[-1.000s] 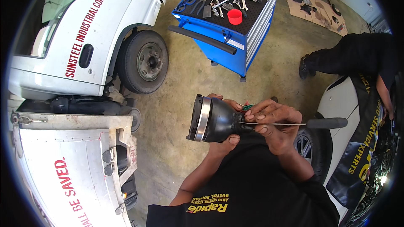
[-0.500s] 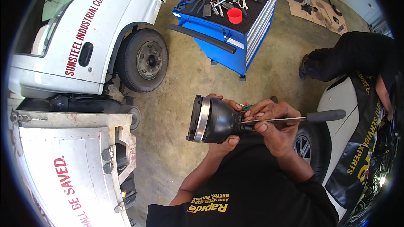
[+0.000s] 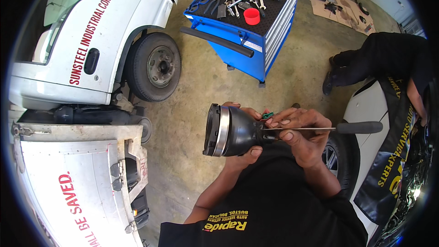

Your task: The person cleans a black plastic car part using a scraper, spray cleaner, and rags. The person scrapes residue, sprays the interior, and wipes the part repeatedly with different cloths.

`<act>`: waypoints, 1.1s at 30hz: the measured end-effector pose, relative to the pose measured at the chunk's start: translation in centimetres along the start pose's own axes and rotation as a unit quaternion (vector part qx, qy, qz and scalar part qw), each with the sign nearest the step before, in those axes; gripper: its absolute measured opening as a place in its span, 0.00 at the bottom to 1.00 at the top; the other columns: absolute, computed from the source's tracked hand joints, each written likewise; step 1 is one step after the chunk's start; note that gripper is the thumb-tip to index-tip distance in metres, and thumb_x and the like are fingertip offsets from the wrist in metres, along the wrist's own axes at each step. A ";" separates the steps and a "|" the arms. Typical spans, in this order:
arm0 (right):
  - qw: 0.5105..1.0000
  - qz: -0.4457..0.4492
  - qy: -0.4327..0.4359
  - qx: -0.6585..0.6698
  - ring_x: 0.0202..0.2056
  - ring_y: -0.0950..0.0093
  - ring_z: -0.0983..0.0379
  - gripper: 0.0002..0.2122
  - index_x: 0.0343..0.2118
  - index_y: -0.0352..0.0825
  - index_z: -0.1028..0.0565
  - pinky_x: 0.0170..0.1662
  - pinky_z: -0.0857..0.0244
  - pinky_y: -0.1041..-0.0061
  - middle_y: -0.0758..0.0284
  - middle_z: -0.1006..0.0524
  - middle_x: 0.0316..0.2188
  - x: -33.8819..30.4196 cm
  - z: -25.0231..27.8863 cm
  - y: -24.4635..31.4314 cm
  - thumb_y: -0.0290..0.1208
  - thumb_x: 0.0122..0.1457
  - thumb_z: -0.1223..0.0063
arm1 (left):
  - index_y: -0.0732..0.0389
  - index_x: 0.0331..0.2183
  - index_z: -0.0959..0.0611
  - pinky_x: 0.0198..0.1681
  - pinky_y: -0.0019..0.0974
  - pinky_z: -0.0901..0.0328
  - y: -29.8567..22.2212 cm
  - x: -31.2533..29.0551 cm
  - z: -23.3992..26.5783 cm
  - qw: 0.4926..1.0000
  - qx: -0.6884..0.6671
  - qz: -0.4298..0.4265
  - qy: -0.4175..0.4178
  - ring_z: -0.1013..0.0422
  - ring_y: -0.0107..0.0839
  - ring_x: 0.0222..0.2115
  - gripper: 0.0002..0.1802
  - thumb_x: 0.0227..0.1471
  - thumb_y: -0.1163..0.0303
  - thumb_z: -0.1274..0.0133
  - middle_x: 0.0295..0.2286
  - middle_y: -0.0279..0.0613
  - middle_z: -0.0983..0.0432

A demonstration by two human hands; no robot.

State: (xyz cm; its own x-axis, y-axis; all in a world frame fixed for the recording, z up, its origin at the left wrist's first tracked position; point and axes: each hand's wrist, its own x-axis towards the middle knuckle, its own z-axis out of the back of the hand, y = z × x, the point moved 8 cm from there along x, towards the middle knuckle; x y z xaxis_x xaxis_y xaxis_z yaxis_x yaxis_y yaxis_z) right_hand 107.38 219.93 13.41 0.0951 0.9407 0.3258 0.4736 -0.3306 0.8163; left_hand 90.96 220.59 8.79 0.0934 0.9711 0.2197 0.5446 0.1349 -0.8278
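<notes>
My left hand [image 3: 247,156] is closed round a black funnel-shaped rubber boot [image 3: 243,132], thumb below and fingertips above. A shiny metal band clamp [image 3: 222,131] circles its wide end, which faces left. At the narrow end, my right hand [image 3: 308,139] pinches the thin shaft of a screwdriver [image 3: 359,128] between thumb and fingers. Its dark grey handle sticks out to the right, and the shaft lies nearly level. The tip is at the boot's neck, though its exact contact is hidden. A small green piece [image 3: 268,115] shows beside the fingertips; I cannot tell its kind.
Ahead stands a blue tool cart [image 3: 238,48] with wrenches, pliers and a red cup [image 3: 251,16] on top. A white truck [image 3: 55,77] is on the left. At right, a person [image 3: 384,59] leans over a white car [image 3: 366,110]. Cardboard [image 3: 338,11] with parts lies beyond.
The screwdriver has levelled, its handle shifting slightly right and down. The boot has turned a little, showing more of its wide opening. Both hands keep their hold.
</notes>
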 end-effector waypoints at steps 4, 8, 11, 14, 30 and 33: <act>0.999 0.034 0.026 -0.010 0.43 0.57 0.14 0.09 0.36 0.26 0.16 0.50 0.21 0.60 0.54 0.13 0.33 0.0 -0.3 0.3 0.18 0.54 0.26 | 0.59 0.64 0.48 0.69 0.53 0.37 -0.1 -0.1 0.2 1.000 0.011 -0.012 0.007 0.27 0.37 0.53 0.59 0.47 0.55 0.22 0.49 0.45 0.30; 0.999 0.041 0.014 -0.015 0.43 0.57 0.14 0.09 0.37 0.26 0.16 0.50 0.21 0.60 0.54 0.13 0.33 0.1 -0.3 0.3 0.18 0.53 0.26 | 0.60 0.64 0.48 0.69 0.52 0.37 0.0 0.1 0.6 0.999 0.036 -0.004 0.017 0.27 0.38 0.54 0.59 0.47 0.56 0.22 0.49 0.46 0.30; 0.998 0.049 0.029 -0.016 0.43 0.57 0.15 0.09 0.36 0.26 0.16 0.50 0.21 0.60 0.54 0.13 0.33 0.2 -0.5 0.2 0.17 0.53 0.26 | 0.60 0.64 0.48 0.69 0.52 0.37 -0.1 0.2 0.6 0.999 0.025 -0.004 0.019 0.27 0.38 0.54 0.59 0.47 0.57 0.22 0.50 0.46 0.30; 0.998 0.048 0.047 -0.020 0.43 0.57 0.15 0.09 0.37 0.26 0.16 0.50 0.21 0.60 0.54 0.13 0.33 0.4 -0.6 0.2 0.18 0.53 0.26 | 0.59 0.65 0.48 0.69 0.52 0.37 -0.3 0.1 0.6 1.000 0.017 -0.006 0.020 0.27 0.39 0.54 0.59 0.47 0.59 0.23 0.50 0.47 0.30; 0.987 0.099 0.076 -0.103 0.43 0.58 0.14 0.10 0.36 0.30 0.16 0.48 0.18 0.61 0.56 0.13 0.35 0.6 -0.9 0.9 0.20 0.52 0.25 | 0.59 0.64 0.48 0.68 0.52 0.36 0.3 0.1 0.9 1.000 0.005 0.001 0.007 0.26 0.40 0.55 0.59 0.47 0.58 0.22 0.50 0.46 0.30; 0.982 0.112 0.096 -0.116 0.43 0.58 0.14 0.11 0.36 0.31 0.16 0.48 0.18 0.61 0.56 0.13 0.35 0.6 -1.0 1.4 0.19 0.50 0.24 | 0.60 0.64 0.48 0.67 0.51 0.35 0.1 0.1 0.5 1.000 -0.006 -0.003 0.007 0.26 0.40 0.54 0.59 0.48 0.57 0.22 0.50 0.47 0.30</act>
State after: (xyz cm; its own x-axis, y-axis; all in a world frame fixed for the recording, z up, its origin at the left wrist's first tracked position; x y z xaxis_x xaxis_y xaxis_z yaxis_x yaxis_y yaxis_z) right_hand 107.23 219.93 15.26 -0.0025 0.8177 0.5756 0.2447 -0.5576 0.7932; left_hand 90.64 220.77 8.47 0.1014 0.9674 0.2322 0.5546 0.1388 -0.8205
